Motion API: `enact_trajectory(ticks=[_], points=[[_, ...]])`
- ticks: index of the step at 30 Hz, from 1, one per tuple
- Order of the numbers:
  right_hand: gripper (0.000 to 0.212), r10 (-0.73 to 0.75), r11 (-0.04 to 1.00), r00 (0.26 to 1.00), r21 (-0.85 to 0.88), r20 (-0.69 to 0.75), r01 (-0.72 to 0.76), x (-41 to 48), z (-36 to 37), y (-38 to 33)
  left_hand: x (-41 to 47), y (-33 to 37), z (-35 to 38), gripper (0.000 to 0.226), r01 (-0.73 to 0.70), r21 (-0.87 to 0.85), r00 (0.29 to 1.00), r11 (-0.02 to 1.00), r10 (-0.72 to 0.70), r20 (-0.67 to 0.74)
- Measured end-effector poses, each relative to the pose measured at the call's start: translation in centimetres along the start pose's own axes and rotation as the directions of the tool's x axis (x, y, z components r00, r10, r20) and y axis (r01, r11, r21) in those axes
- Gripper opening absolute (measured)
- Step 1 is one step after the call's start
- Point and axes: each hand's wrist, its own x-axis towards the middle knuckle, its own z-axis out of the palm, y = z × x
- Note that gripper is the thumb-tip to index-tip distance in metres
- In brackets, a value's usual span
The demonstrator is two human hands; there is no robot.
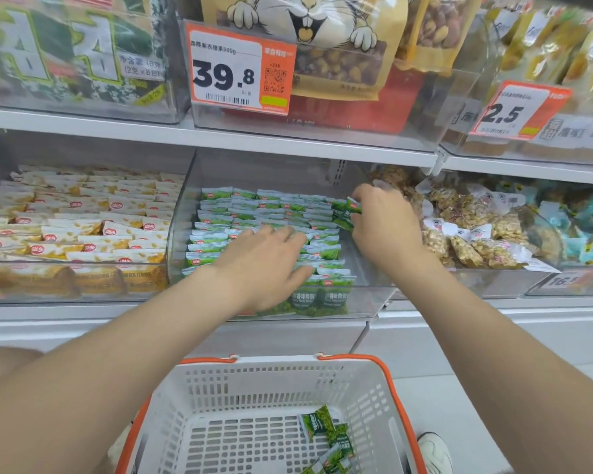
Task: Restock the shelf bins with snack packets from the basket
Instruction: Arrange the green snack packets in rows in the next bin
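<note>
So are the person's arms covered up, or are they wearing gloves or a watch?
No. Both arms are bare right up to the picture's edge, with no sleeves showing. The left hand and right hand have no gloves, and no rings, watch or bracelet can be seen.

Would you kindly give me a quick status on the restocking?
Left hand flat on green snack packets in clear middle bin. Right hand pinching one green packet. Few left in white basket. Nothing blocking.
</note>
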Motion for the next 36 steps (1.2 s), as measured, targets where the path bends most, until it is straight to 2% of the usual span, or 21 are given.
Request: enact_trajectory(ticks=[2,5,8,11,17,21,24,28,30,31,33,35,36], points=[[0.016,-0.042,0.985,0.997,-0.167,0.067,0.052,1.5,1.0,-0.6,0.4,-0.6,0.3,0.063,-0.012,-0.044,0.991,0.999,0.018,0.136],[0.022,-0.053,0.93,0.981,-0.349,0.188,0.118,3.6,2.8,-1.1,0.9,-1.3,0.3,0.069,0.019,-0.092,0.972,0.996,0.004,0.235],[0.029,-0.155,0.891,0.984,-0.418,0.086,0.177,5.6,5.3,-0.9,1.2,-1.3,0.2,0.071,0.045,-0.114,0.945,0.992,-0.006,0.326],[0.026,-0.093,0.863,0.96,-0.459,0.265,0.21,7.4,6.5,-1.3,1.3,-1.3,0.3,0.07,0.05,-0.137,0.942,0.989,-0.001,0.335],[0.036,-0.033,0.888,0.95,-0.427,0.309,0.17,9.2,8.0,-2.2,1.1,-1.2,0.7,0.068,0.062,-0.162,0.945,0.985,-0.006,0.327],[0.043,-0.05,0.909,0.968,-0.389,0.246,0.146,10.0,8.0,-2.5,1.1,-1.2,0.7,0.067,0.066,-0.163,0.946,0.984,-0.01,0.325],[0.041,-0.006,0.936,0.954,-0.333,0.301,0.111,10.2,8.5,-2.3,1.2,-1.3,0.7,0.068,0.063,-0.165,0.943,0.984,-0.005,0.332],[0.042,0.096,0.98,0.91,-0.197,0.404,-0.016,10.1,8.0,-1.3,1.2,-1.4,0.6,0.068,0.061,-0.144,0.939,0.988,-0.008,0.344],[0.043,0.094,0.991,0.887,-0.128,0.452,-0.04,8.9,7.3,-0.7,1.0,-1.2,0.3,0.063,0.062,-0.082,0.962,0.995,-0.037,0.27],[0.039,0.056,0.995,0.913,-0.093,0.404,-0.02,7.8,6.7,-0.4,0.8,-0.9,0.1,0.057,0.056,-0.046,0.98,0.997,-0.046,0.195],[0.034,-0.03,0.999,0.981,0.05,0.19,0.02,4.7,5.6,0.4,0.3,0.1,-0.3,0.043,0.039,-0.004,0.999,0.999,-0.039,0.007],[0.031,-0.143,0.965,0.99,0.222,-0.015,0.143,0.2,4.1,0.5,-0.3,1.3,-0.5,0.036,0.015,-0.021,0.989,1.0,-0.018,-0.146],[0.028,-0.202,0.939,0.977,0.27,-0.068,0.213,-2.3,3.1,0.4,-0.7,1.9,-0.6,0.033,-0.011,-0.061,0.978,0.998,-0.002,-0.207]])
